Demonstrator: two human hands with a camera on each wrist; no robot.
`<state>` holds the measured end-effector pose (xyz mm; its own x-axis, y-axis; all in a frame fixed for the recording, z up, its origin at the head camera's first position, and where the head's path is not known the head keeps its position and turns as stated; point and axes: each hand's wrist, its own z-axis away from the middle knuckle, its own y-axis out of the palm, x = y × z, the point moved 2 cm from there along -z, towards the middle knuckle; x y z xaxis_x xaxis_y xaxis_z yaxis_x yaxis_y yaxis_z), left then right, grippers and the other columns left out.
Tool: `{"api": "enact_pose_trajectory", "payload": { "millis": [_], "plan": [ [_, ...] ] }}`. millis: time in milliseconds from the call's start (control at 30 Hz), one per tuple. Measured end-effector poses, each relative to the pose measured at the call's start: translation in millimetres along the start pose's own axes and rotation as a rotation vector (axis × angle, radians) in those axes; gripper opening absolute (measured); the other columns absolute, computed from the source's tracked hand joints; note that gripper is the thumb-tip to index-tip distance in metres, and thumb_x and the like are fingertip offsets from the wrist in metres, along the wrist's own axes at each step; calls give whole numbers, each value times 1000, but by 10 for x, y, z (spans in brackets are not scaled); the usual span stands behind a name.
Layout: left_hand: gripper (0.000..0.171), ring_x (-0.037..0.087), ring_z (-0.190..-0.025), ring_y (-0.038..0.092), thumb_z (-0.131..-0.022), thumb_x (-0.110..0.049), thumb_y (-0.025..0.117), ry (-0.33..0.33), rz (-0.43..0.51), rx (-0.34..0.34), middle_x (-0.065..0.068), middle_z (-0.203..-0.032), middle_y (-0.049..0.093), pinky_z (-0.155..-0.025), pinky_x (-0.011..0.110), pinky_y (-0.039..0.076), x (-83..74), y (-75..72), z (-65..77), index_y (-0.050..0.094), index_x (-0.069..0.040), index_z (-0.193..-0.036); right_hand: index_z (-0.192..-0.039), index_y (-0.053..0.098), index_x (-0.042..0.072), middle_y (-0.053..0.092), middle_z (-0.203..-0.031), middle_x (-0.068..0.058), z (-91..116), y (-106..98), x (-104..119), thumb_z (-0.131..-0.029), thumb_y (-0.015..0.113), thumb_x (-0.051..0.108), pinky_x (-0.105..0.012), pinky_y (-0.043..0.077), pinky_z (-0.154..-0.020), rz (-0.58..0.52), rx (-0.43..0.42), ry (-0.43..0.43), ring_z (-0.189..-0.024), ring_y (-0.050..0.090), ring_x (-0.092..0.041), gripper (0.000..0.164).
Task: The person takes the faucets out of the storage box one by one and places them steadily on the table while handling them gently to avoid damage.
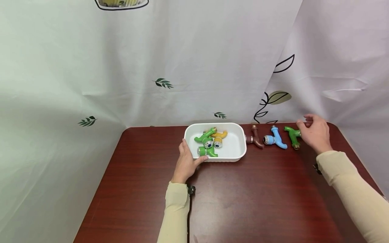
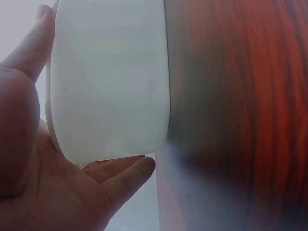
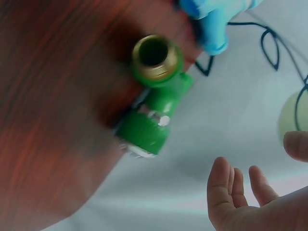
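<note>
A white plastic tray (image 1: 228, 153) stands at the back of the table and holds green taps (image 1: 208, 136) and a yellow tap (image 1: 221, 135). My left hand (image 1: 185, 164) grips its near left corner, thumb at the rim and fingers along the side; in the left wrist view the tray wall (image 2: 108, 82) lies between thumb and fingers. To the right, my right hand (image 1: 316, 133) hovers beside a green tap (image 1: 293, 136), partly covering it from above. The right wrist view shows the fingers (image 3: 220, 185) apart from that green tap (image 3: 159, 103), holding nothing.
Between tray and green tap lie a brown tap (image 1: 256, 137) and a light blue tap (image 1: 276, 138). Behind the dark red wooden table (image 1: 146, 182) hangs a pale curtain (image 1: 194, 67) with leaf prints, close to the table's back edge.
</note>
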<state>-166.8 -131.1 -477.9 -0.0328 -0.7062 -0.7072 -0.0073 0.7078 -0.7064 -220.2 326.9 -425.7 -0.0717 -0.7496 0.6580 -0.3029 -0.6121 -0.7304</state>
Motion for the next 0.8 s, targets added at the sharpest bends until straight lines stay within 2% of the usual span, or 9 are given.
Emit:
{"api": "enact_pose_trajectory", "payload": {
  "millis": [133, 500, 800],
  "plan": [
    [124, 38, -121, 52, -83, -48, 79, -8, -1, 3, 23, -160, 12, -103, 45, 44, 8, 4, 4, -4, 5, -158, -138, 50, -8, 53, -126, -34, 39, 38, 132, -101, 54, 34, -58, 38, -91, -5, -10, -40, -113, 51, -47, 56],
    [124, 37, -121, 52, -83, -48, 80, -10, 6, 4, 22, -161, 12, -103, 45, 44, 9, 4, 2, -3, 5, -158, -135, 53, -8, 50, -124, -32, 167, 163, 481, -97, 65, 26, -58, 41, -86, -33, 29, -174, -104, 58, -46, 52],
    [124, 37, -122, 52, -83, -48, 79, -11, 2, 2, 23, -160, 13, -104, 45, 43, 9, 7, 0, -3, 5, -158, -137, 52, -5, 48, -127, -29, 256, 291, 645, -99, 64, 29, -57, 44, -83, -34, 86, -194, -105, 55, -43, 53]
  ]
}}
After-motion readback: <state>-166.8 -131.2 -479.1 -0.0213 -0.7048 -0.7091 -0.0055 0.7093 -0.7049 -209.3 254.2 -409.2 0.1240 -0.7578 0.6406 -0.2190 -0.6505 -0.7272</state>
